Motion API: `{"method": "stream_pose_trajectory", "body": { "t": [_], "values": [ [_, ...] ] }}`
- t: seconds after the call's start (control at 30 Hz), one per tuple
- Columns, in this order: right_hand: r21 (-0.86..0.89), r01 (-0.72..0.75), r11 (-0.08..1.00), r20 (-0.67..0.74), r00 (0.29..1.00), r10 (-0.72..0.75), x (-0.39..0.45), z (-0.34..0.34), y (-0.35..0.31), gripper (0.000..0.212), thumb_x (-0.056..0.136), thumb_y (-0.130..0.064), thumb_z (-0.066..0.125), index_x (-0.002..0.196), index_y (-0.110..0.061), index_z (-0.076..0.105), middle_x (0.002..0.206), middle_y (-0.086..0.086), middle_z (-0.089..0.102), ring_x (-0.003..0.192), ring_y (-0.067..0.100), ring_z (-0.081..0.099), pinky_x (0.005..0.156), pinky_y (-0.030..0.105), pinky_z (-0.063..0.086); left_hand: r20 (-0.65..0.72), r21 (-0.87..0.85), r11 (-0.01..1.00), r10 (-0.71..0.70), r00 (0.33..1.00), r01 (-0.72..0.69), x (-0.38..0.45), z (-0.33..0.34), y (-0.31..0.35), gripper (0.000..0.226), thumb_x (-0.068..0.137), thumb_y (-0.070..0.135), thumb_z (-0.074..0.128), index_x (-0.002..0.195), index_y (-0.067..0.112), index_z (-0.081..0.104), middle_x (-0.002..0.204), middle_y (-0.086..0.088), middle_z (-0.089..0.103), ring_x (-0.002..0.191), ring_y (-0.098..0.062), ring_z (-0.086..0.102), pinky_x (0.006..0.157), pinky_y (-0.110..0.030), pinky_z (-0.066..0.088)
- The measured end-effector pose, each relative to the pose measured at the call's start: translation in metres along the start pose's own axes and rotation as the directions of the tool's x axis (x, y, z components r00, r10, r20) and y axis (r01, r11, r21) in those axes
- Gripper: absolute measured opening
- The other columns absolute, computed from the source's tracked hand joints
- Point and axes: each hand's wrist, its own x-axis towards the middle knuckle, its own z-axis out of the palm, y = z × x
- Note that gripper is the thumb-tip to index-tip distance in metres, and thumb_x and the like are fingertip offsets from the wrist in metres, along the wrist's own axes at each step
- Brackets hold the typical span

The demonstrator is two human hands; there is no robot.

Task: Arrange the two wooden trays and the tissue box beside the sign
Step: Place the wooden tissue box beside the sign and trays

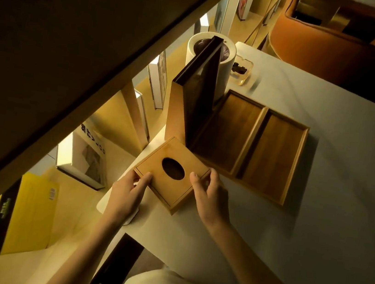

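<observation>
Head view: both hands' grip, left hand and right hand, on tissue box sides.

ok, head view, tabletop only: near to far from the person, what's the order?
Tissue box, held between left hand and right hand → two wooden trays side by side → white round container → glass ashtray. The upright sign spans several of these, so it is left out.
</observation>
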Motion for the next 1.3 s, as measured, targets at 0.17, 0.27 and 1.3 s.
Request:
{"method": "stream_pose_trajectory", "body": {
  "t": [0.17, 0.27, 1.3],
  "values": [
    [0.044, -0.033, 0.998, 0.015, 0.999, 0.032, 0.001, 0.006, 0.004, 0.050, 0.088, -0.040, 0.049, 0.129, -0.011, 0.040, 0.119, 0.011, 0.059, 0.100, 0.017, 0.060, 0.071, 0.014, 0.049, -0.006, -0.006, 0.999, -0.050, 0.999, 0.050, 0.005, 0.005, -0.007, 0.041, 0.090, 0.035, 0.043, 0.125, 0.014, 0.046, 0.127, -0.008, 0.057, 0.113, -0.022, 0.051, 0.093, -0.032, 0.035],
    [0.049, -0.041, 0.998, 0.030, 0.999, 0.040, 0.003, 0.007, 0.005, 0.049, 0.088, -0.039, 0.048, 0.129, -0.012, 0.039, 0.119, 0.011, 0.059, 0.101, 0.018, 0.059, 0.071, 0.014, 0.048, -0.012, -0.010, 0.998, -0.070, 0.997, 0.070, 0.006, 0.008, -0.007, 0.042, 0.090, 0.036, 0.042, 0.125, 0.013, 0.045, 0.127, -0.008, 0.057, 0.114, -0.024, 0.051, 0.094, -0.034, 0.036],
    [-0.346, 0.486, 0.802, 0.366, 0.857, -0.361, 0.008, -0.006, 0.014, 0.071, 0.079, -0.064, 0.007, 0.136, -0.026, -0.012, 0.147, -0.009, -0.013, 0.139, 0.008, -0.011, 0.113, 0.024, -0.002, -0.147, 0.450, 0.893, 0.081, 0.986, -0.006, -0.033, 0.045, -0.010, 0.077, 0.073, 0.069, 0.000, 0.130, 0.024, -0.027, 0.142, 0.002, -0.032, 0.136, -0.014, -0.023, 0.114, -0.032, -0.006]
  ]
}}
